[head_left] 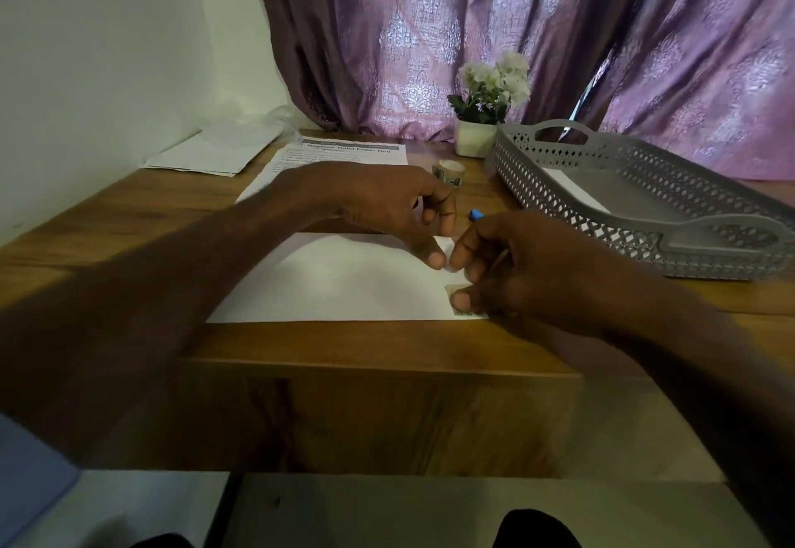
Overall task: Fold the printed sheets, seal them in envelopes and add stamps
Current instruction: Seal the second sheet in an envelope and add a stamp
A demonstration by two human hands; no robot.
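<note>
White envelope (344,280) lies flat on the wooden worktop (129,212) at frame centre, plain face up, long axis running left-right across the frame, w/ a small greenish stamp (457,291) at its lower-right corner. Right hand (525,272) has fingers curled, thumb tip pressing the stamp down – left hand (387,207) rests curled on the envelope's top-right edge, fingertip touching the paper. Printed sheets (340,158) lie above centre, stamp roll (449,171) just right of them, grey tray (645,203) at upper right.
</note>
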